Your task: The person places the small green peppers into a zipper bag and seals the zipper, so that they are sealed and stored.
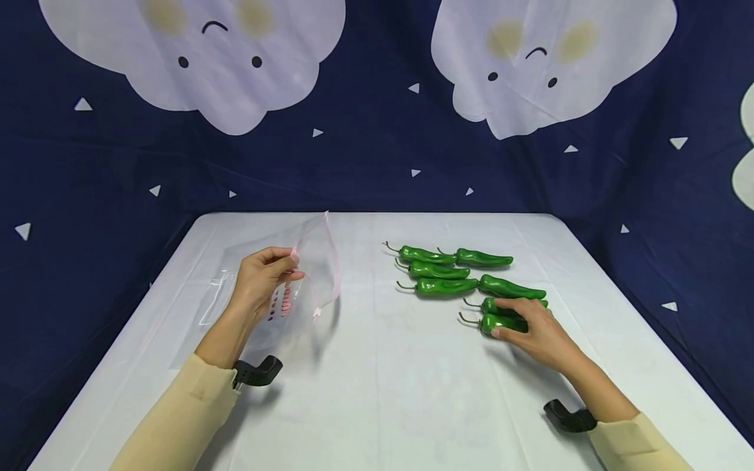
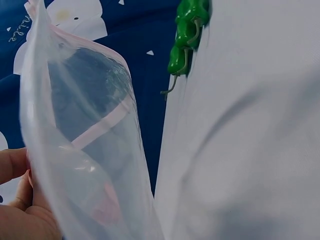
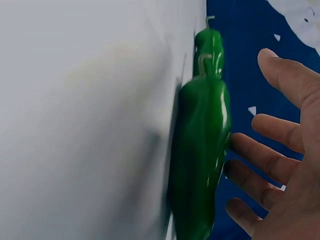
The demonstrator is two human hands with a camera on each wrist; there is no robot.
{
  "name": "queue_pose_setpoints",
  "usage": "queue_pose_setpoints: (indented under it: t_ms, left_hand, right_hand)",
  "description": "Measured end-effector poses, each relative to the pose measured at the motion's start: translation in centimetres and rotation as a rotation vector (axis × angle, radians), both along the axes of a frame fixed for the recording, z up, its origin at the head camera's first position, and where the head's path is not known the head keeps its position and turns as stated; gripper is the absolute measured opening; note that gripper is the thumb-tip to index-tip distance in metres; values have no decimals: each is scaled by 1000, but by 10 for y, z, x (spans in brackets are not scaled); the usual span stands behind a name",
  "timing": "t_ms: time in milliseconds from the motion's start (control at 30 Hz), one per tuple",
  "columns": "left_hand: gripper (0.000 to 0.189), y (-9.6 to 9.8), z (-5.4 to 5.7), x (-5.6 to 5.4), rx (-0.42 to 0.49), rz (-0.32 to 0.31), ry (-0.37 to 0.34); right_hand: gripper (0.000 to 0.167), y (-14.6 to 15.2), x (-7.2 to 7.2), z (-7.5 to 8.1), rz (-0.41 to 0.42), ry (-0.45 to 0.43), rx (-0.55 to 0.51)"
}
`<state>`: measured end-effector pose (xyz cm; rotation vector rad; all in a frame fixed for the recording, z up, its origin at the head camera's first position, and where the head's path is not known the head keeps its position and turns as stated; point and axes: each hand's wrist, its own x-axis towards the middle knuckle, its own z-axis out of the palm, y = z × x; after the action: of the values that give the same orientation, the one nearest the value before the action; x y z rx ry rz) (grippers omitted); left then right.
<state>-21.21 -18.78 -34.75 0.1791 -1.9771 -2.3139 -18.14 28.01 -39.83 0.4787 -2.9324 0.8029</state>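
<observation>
At the left, my left hand (image 1: 259, 278) pinches the rim of a clear zip bag (image 1: 318, 255) with pink edging and pink print. Its mouth stands apart in the left wrist view, where the bag's wall (image 2: 100, 150) hides part of the hand. My right hand (image 1: 542, 333) is over the nearest green pepper (image 1: 491, 323), thumb and fingers spread. In the right wrist view that pepper (image 3: 200, 150) lies on the table and the fingers (image 3: 265, 157) are not curled round it. Another green pepper (image 1: 489, 305) lies just behind it, partly covered by the hand.
Further back on the white table (image 1: 377, 392) lie several more green peppers (image 1: 443, 286), their stems pointing left. Each wrist wears a black camera mount (image 1: 258, 371). Behind the table hangs a dark blue cloth (image 1: 365, 157) with clouds and triangles.
</observation>
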Motion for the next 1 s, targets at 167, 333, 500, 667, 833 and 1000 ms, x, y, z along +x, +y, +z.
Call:
queue_pose_setpoints:
  t_ms: [167, 333, 500, 667, 833, 1000]
  left_hand:
    - [23, 4, 2, 0, -2, -18, 13]
    - [24, 6, 2, 0, -7, -27, 4]
    - [27, 8, 3, -1, -18, -25, -5]
    - [28, 9, 5, -2, -21, -32, -4]
    - [24, 11, 6, -3, -21, -38, -4]
    - [19, 12, 7, -3, -10, -40, -3]
  right_hand:
    - [54, 12, 2, -6, -9, 53, 14]
    - [50, 20, 4, -10, -24, 75, 18]
    - [49, 27, 4, -12, -47, 67, 8]
    - [51, 32, 5, -12, -71, 8, -3]
    - [54, 39, 7, -12, -89, -50, 14]
    - [56, 45, 6, -14, -92, -88, 34]
